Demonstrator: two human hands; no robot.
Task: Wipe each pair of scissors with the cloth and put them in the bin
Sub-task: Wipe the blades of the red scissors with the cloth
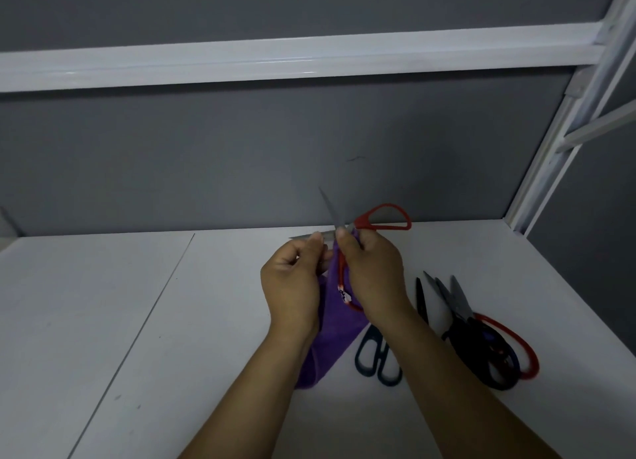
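**A:** Head view first; where are the hands?

**B:** Raised close together above the flat white bench (103, 321), near the middle of its back edge. The left hand (292, 283) and the right hand (373, 276) almost meet at the fingertips.

**A:** What does the right one hold?

**B:** It grips the steel-bladed red-handled scissors (383, 217) just below the pivot, fingers curled over one plastic loop; the other loop juts out to the right above the knuckles. The blades stand spread, one pointing up and away, the other pointing left.

**A:** And the left?

**B:** Its fingers and thumb are curled, pinching the soft purple cloth (330, 338) at the left-pointing blade; the blade's tip pokes out past the fingers. I cannot tell whether fabric lies all round the steel. The rest of the cloth hangs down between the two wrists.

**A:** Any other pairs?

**B:** Yes, on the bench to the right of the right forearm. The dark teal-handled scissors (378, 359) lie flat, their blades hidden under the arm. Nearer the right edge sits a heap of scissors (488, 348) with black, blue and red loops, blades aimed toward the back edge. One dark blade shows between the two; which pair owns it I cannot tell.

**A:** Behind the bench?

**B:** A matte grey wall panel (241, 149) rises from the back edge; a glossy white rail (275, 59) crosses it higher up. A slanted white frame post (550, 149) stands at the back right corner.
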